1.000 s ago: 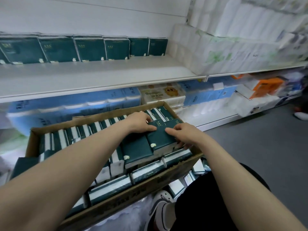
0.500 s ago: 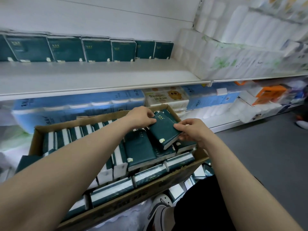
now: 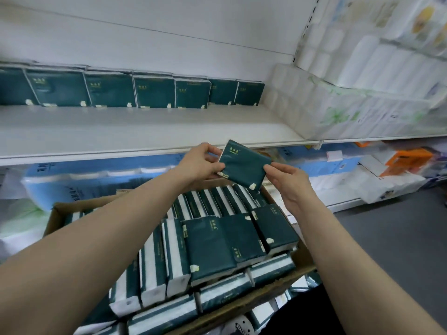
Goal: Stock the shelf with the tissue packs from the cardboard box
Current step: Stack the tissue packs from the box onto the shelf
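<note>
Head view shows the left hand and the right hand pinching one tissue pack by its sides, above the cardboard box, near the shelf edge. One row of packs stands far back on the shelf; the box looks nearly full, so most work remains.

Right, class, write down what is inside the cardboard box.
The cardboard box holds dark green tissue packs: several lie flat on top, others stand on edge in rows. Anything below them, and the box floor, is covered; the left forearm hides part too.
</note>
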{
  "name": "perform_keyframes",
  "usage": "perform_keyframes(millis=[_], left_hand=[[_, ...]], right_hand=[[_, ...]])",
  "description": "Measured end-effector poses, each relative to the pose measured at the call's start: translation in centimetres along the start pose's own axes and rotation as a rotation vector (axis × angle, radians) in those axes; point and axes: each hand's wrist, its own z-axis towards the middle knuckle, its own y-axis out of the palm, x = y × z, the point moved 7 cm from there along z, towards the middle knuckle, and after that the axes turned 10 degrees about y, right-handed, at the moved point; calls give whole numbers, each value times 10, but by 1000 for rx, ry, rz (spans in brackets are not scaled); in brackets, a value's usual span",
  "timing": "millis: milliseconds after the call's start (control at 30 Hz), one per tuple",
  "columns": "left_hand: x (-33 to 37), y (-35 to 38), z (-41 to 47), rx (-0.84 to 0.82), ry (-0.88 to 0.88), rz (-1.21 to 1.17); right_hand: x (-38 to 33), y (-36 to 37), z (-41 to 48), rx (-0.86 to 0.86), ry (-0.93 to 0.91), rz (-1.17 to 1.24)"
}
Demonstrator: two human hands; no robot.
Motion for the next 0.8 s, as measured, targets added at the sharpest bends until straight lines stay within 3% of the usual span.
perform_keyframes(millis=[300, 633, 800], left_hand=[[30, -38, 63, 207, 149, -8], [24, -49, 149, 252, 222, 265], [12, -44, 193, 256, 230, 317]], right_hand=[[-84, 60, 62, 0, -305, -210], [-109, 114, 139, 3, -413, -219], [-111, 126, 186, 125, -430, -345]])
